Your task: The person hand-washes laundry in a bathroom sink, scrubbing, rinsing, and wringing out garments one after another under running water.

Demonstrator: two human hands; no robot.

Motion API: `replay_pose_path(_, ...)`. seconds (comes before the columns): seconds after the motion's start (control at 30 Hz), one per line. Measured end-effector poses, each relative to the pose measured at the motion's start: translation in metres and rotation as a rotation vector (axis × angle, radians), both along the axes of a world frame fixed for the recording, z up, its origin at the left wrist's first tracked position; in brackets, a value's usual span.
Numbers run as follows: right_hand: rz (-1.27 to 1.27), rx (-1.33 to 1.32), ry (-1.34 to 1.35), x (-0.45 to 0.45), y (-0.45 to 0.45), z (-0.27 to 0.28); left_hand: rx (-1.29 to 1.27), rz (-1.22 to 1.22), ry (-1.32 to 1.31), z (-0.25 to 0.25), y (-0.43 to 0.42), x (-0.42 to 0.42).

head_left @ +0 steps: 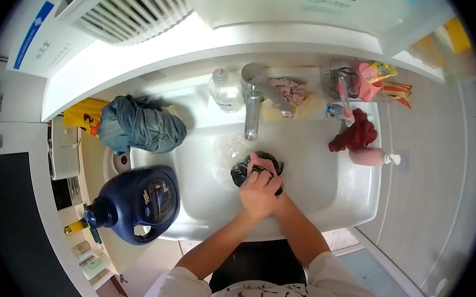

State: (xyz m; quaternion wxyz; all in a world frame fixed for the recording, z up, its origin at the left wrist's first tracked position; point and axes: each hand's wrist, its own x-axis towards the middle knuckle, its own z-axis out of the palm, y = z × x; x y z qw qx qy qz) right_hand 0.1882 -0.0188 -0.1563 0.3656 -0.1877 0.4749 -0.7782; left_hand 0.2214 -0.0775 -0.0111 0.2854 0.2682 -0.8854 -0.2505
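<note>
In the white sink (pixel 310 171), just in front of the faucet (pixel 251 115), my two hands are together on a wet bundle of black cloth (pixel 240 171) and pink cloth (pixel 261 160). My left hand (pixel 258 193) lies on top with its fingers wrapped over the cloth. Mostly behind it, my right hand (pixel 278 188) grips the bundle from the right side. Small bubbles float in shallow water beside the cloth, below the faucet spout.
Rolled blue jeans (pixel 144 127) and a dark blue detergent jug (pixel 143 203) stand left. Behind are a clear bottle (pixel 227 92) and a crumpled pink cloth (pixel 290 91). At right are a dark red cloth (pixel 358 131), a pink pump bottle (pixel 367 156) and a pink cup (pixel 366 81).
</note>
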Motion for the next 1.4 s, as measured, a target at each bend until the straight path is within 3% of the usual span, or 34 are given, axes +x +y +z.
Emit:
replay_pose_path(0.03, -0.145, 0.049, 0.246, 0.012, 0.001, 0.015, -0.069, -0.088, 0.012, 0.005, 0.006, 0.007)
replay_pose_path(0.13, 0.033, 0.075, -0.706, -0.003, -0.017, 0.052, 0.087, 0.111, 0.050, -0.019, -0.030, -0.001)
replay_pose_path(0.17, 0.137, 0.330, -0.383, -0.019, -0.020, 0.046, 0.190, 0.225, 0.024, -0.023, -0.043, -0.006)
replay_pose_path(0.3, 0.117, 0.383, -0.251, -0.021, -0.037, 0.050, 0.581, 0.406, -0.071, -0.051, -0.076, 0.003)
replay_pose_path(0.4, 0.130, 0.475, 0.157, -0.031, -0.026, 0.065, 0.617, 0.291, 0.085, -0.053, -0.076, 0.020)
replay_pose_path(0.43, 0.175, 0.453, 0.219, -0.034, -0.025, 0.061, 0.522, 0.112, 0.059, -0.045, -0.083, 0.029)
replay_pose_path(0.53, 0.162, 0.359, 0.333, -0.029, -0.029, 0.067, 0.273, -0.211, -0.018, -0.032, -0.099, 0.050)
replay_pose_path(0.57, 0.129, 0.389, 0.333, -0.029, -0.029, 0.072, 0.443, -0.347, -0.050, -0.027, -0.107, 0.056)
replay_pose_path(0.67, 0.041, 0.409, 0.280, -0.032, -0.028, 0.075, 0.660, -0.275, -0.307, 0.016, -0.107, 0.060)
replay_pose_path(0.7, 0.021, 0.369, 0.230, -0.035, -0.027, 0.064, 0.604, -0.228, -0.552, 0.025, -0.107, 0.055)
replay_pose_path(0.8, 0.107, 0.256, 0.177, -0.035, -0.027, 0.065, 0.479, -0.300, -0.887, 0.039, -0.106, 0.037)
replay_pose_path(0.9, 0.091, 0.251, 0.072, -0.032, -0.025, 0.062, 0.349, -0.220, -0.864, 0.013, -0.104, 0.032)
replay_pose_path(0.97, 0.058, 0.136, -0.098, -0.037, -0.022, 0.046, 0.654, -0.246, -0.679, 0.008, -0.107, 0.036)
replay_pose_path(1.07, 0.185, 0.130, -0.043, -0.053, -0.022, 0.064, 1.039, -0.266, -0.299, 0.020, -0.104, 0.043)
replay_pose_path(1.13, 0.155, 0.092, 0.293, -0.053, -0.015, 0.057, 1.217, -0.230, -0.043, 0.023, -0.098, 0.047)
replay_pose_path(1.23, 0.351, 0.341, 0.495, -0.067, 0.003, 0.074, 1.384, -0.100, 0.230, 0.014, -0.097, 0.057)
replay_pose_path(1.33, 0.473, 0.699, 0.551, -0.078, 0.011, 0.113, 1.170, -0.040, 0.086, -0.006, -0.107, 0.073)
replay_pose_path(1.4, 0.461, 0.826, 0.668, -0.085, 0.017, 0.115, 0.713, -0.039, -0.156, -0.009, -0.111, 0.078)
